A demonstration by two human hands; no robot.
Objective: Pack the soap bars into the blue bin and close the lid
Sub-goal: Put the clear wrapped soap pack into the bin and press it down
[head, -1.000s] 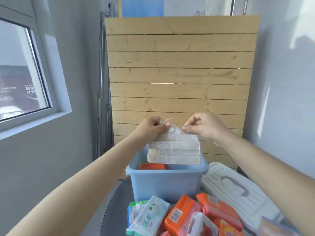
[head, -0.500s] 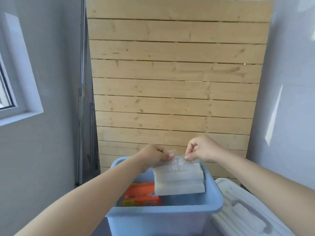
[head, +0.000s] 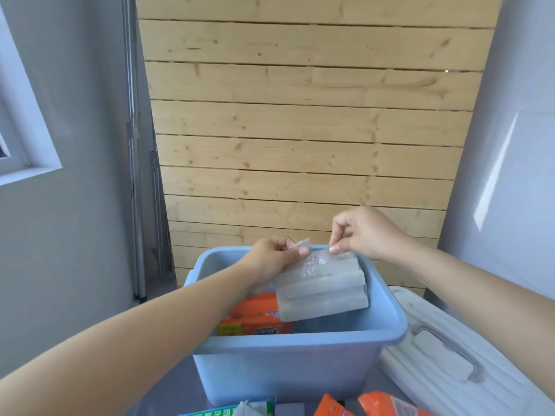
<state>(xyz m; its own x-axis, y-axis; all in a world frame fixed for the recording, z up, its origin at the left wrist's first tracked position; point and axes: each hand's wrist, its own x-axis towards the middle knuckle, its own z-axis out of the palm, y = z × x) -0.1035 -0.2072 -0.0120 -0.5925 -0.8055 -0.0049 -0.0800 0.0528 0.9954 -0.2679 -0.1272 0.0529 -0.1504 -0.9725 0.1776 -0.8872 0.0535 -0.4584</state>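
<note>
Both hands pinch the top film of the clear-wrapped soap pack (head: pixel 322 288): left hand (head: pixel 271 259), right hand (head: pixel 365 232). It hangs tilted inside the blue bin (head: pixel 295 360), above an orange pack (head: pixel 255 318). Thin wrap could tear or slip, dropping it askew.

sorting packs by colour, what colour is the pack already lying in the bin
Orange, with a yellow patch; head view: orange pack.

Soap pack (head: pixel 322 291) hangs inside bin (head: pixel 288 367); lid (head: pixel 444 355) lies right.
</note>
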